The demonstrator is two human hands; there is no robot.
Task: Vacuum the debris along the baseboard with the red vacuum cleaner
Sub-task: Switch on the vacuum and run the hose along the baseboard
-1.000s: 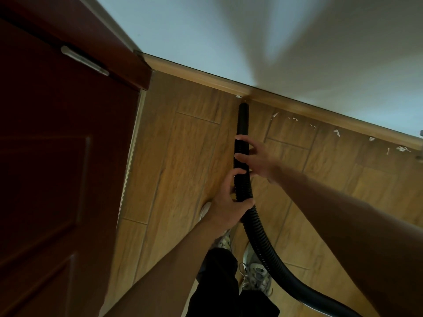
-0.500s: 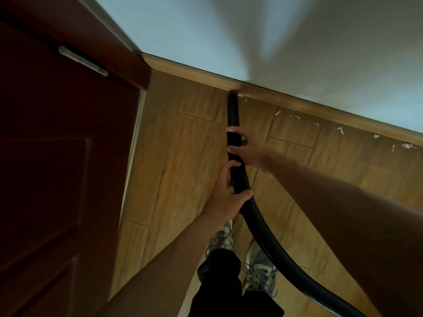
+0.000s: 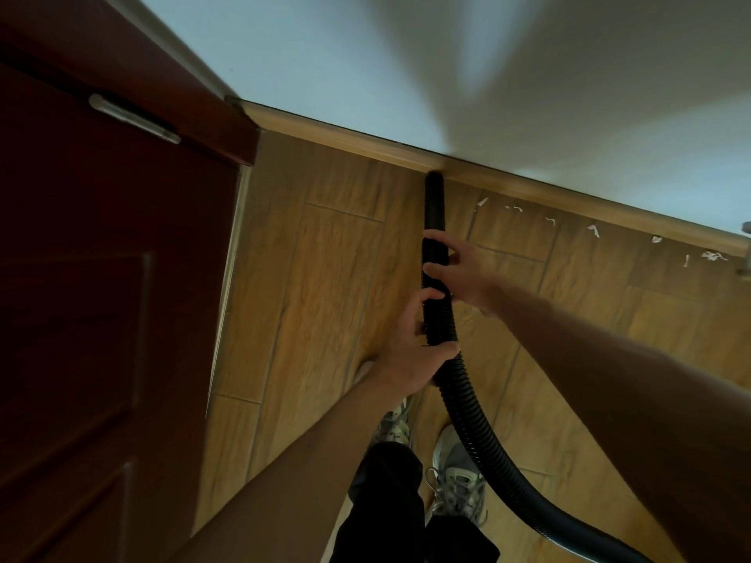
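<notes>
- At the foot of the wall, the nozzle point(image 3: 435, 201) is pointing its tip into the baseboard point(image 3: 349, 142), touching it or just short of it; I cannot tell which.
- Behind it, the hose point(image 3: 471, 416) is trailing down past the shoes point(image 3: 459, 487) and out of view; the red vacuum body is not showing.
- The right hand point(image 3: 461, 270) is gripping the tube high up, its fingers point(image 3: 437, 274) wrapped around it.
- The left hand point(image 3: 406, 359) is clasping the ribbed hose just below, fingers closed around it.
- To the right, scraps point(image 3: 593, 230) are lying in a loose line along the baseboard, near it and well apart from the tip.
- The sweep seems to be under way at its left end, toward the door point(image 3: 101, 298); the next move is probably calling for sliding the tip rightward along the floor point(image 3: 325, 278), low enough to catch each scrap.
</notes>
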